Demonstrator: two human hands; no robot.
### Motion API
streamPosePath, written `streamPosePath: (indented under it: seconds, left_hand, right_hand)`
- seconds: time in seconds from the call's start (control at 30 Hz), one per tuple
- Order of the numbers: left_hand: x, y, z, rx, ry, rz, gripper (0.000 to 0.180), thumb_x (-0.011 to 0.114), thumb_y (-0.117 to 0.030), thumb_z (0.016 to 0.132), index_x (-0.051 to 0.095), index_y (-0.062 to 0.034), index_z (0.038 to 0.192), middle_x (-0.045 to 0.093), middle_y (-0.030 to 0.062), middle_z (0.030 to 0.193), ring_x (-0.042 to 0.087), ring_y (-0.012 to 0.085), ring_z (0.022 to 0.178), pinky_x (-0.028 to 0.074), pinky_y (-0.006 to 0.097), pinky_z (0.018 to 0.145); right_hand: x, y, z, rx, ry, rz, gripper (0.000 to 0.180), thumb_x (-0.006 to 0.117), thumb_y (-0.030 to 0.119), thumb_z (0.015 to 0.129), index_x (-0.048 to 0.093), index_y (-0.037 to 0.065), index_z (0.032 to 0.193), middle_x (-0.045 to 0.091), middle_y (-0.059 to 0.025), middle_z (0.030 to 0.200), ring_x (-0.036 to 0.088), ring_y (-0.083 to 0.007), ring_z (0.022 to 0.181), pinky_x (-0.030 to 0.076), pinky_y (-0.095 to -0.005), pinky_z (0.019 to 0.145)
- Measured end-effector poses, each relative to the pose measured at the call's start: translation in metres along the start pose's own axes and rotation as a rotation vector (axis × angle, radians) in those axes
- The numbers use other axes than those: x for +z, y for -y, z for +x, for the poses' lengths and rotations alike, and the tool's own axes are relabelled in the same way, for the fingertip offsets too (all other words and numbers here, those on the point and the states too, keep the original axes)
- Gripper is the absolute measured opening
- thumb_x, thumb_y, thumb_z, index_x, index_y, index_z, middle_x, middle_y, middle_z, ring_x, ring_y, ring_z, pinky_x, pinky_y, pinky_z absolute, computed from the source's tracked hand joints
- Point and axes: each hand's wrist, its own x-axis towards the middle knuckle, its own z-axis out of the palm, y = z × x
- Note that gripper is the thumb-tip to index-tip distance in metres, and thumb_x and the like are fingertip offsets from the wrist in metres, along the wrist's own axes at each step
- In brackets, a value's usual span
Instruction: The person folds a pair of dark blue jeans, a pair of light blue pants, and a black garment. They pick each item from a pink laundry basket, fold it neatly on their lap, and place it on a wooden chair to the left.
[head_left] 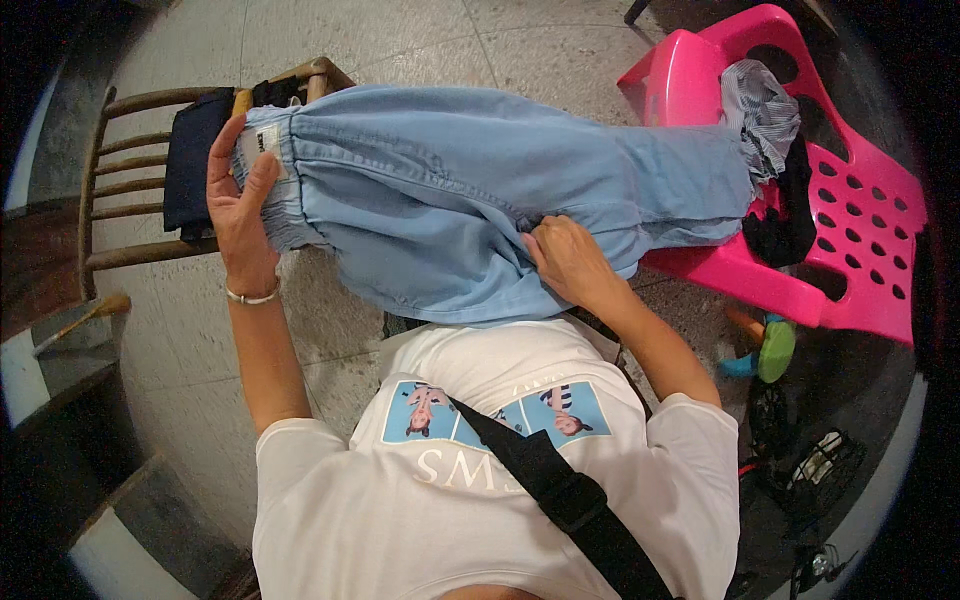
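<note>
1. Betw. slatted wooden chair & pink plastic armchair, stretching lt-blue trousers crosswise in front of torso; resting leg ends on armchair, beside striped cloth.
2. W/ L hand, clasping elasticated waistband, thumb on white label.
3. W/ R hand, pinching fold abt midway along; fingertips partly hidden.
4. Prob. handling light, soft, floppy; likely not slippery or fragile, but sagging & creasing easily.
5. Best gripping at gathered waistband + leg ends, supporting middle.

2 hands, 1 lt-blue garment, 1 pink plas chair, 1 wdn chair
</note>
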Motion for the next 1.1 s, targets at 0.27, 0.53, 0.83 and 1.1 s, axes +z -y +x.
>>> streamPosePath:
  seconds: [0.27,0.53,0.83,1.1]
  left_hand:
    - [0.01,-0.014,-0.005,0.094,-0.031,-0.03,0.046,0.065,-0.007,0.08,0.05,-0.006,0.123,0.059,0.0079,0.112,0.058,0.0125,0.097,0.05,0.026,0.083]
    - [-0.013,0.004,0.001,-0.053,-0.041,-0.023,0.046,0.067,-0.01,0.08,0.05,-0.0055,0.122,0.057,0.0072,0.114,0.056,0.0141,0.099,0.048,0.028,0.086]
    - [-0.016,0.013,-0.019,-0.028,0.41,0.804,0.053,0.069,-0.02,0.079,0.05,-0.0085,0.127,0.051,0.0136,0.122,0.05,0.0236,0.108,0.043,0.036,0.09]
    - [0.125,-0.024,-0.075,0.431,0.729,0.417,0.058,0.077,-0.013,0.066,0.056,-0.0074,0.119,0.059,0.0116,0.106,0.057,0.0279,0.097,0.047,0.034,0.082]
  right_hand:
    - [0.014,-0.006,0.021,0.475,-0.131,1.191,0.036,0.06,0.019,0.085,0.053,-0.005,0.111,0.059,-0.0147,0.107,0.054,-0.0246,0.101,0.04,-0.0338,0.09]
    - [-0.078,0.047,-0.019,0.317,-0.516,1.569,0.028,0.068,0.009,0.08,0.057,0.0,0.104,0.062,-0.0052,0.1,0.057,-0.0125,0.088,0.045,-0.0265,0.082]
    - [-0.079,0.045,-0.052,0.159,-0.59,0.83,0.017,0.07,0.003,0.077,0.059,0.001,0.09,0.063,-0.0023,0.085,0.056,-0.0074,0.075,0.047,-0.0227,0.069]
    - [-0.077,0.07,-0.029,-0.188,-0.519,0.544,0.017,0.07,0.007,0.072,0.058,0.002,0.082,0.057,-0.012,0.072,0.057,-0.0293,0.062,0.045,-0.0354,0.056]
